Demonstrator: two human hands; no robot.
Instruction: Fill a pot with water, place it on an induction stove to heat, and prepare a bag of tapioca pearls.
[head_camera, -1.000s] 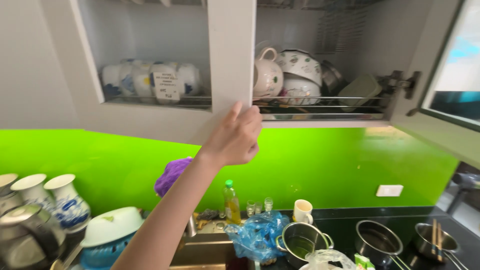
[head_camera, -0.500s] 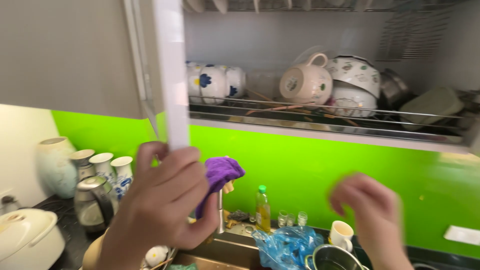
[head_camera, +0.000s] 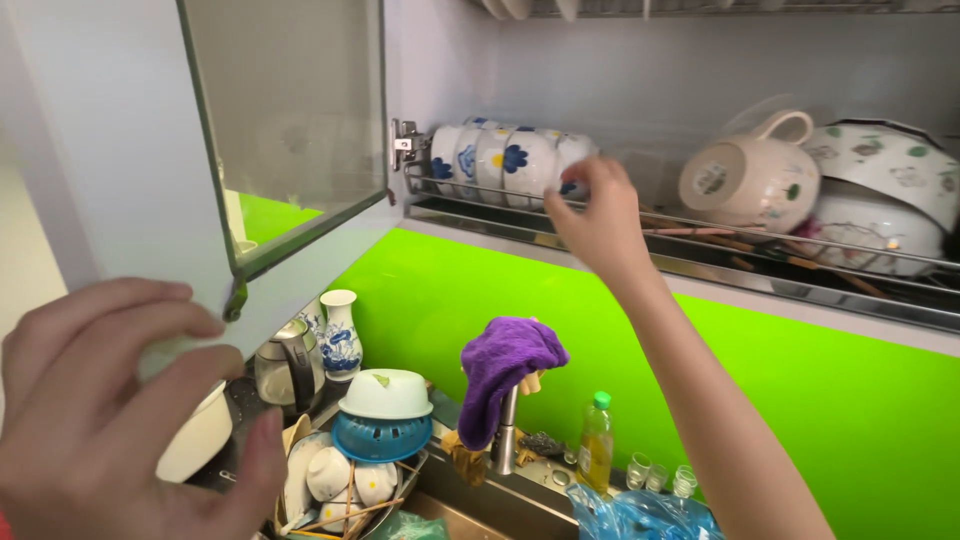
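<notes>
The right hand (head_camera: 598, 215) is raised to the row of white bowls with blue flowers (head_camera: 505, 160) standing on edge in the wire rack (head_camera: 700, 235) of the wall cupboard, its fingers curled at the end bowl but not visibly closed on it. The cupboard door (head_camera: 215, 150) is held at its lower corner by the closed left hand (head_camera: 120, 410). The end bowl is best gripped firmly by its rim and lifted clear of the rack while the door is kept wide.

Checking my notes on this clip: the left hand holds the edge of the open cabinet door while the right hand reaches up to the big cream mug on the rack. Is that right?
Not quite. In the head view the right hand reaches the row of white bowls with blue flowers, not the cream mug, which lies on its side further right. The left hand does hold the edge of the open cabinet door.
</notes>
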